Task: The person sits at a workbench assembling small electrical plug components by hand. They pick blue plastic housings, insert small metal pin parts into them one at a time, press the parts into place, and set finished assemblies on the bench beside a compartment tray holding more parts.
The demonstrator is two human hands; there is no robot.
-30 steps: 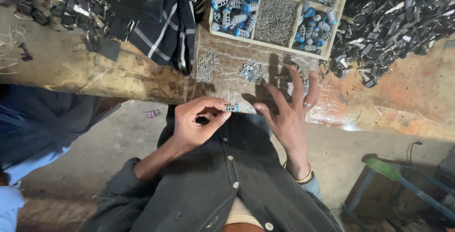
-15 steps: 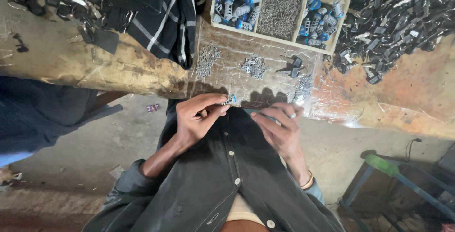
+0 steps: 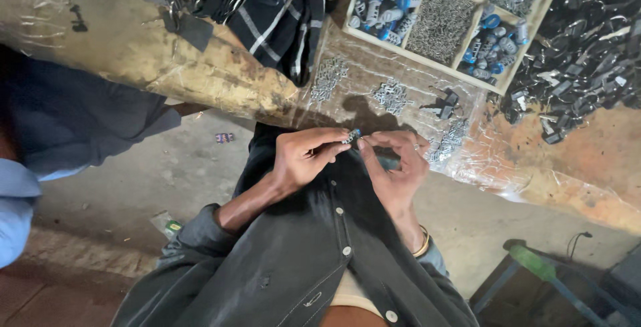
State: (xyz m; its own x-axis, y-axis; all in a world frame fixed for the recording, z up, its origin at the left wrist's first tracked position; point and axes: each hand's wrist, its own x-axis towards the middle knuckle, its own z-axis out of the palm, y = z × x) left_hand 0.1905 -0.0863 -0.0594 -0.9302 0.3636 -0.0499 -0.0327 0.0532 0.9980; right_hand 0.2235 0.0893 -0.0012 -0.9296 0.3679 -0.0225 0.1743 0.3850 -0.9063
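Metal part (image 3: 351, 136), seemingly pinched, near bench edge (image 3: 280, 110)

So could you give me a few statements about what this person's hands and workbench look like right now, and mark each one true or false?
1. Both hands pinch one small metal part between them. True.
2. The left hand rests flat on the bench. False: it is raised, fingertips on the small part.
3. The right hand has a bangle at its wrist. True.
4. The wooden tray is a single open box. False: it is divided into compartments, some with blue-tipped pieces, some with grey ones.
5. A dark striped cloth lies on the bench. True.
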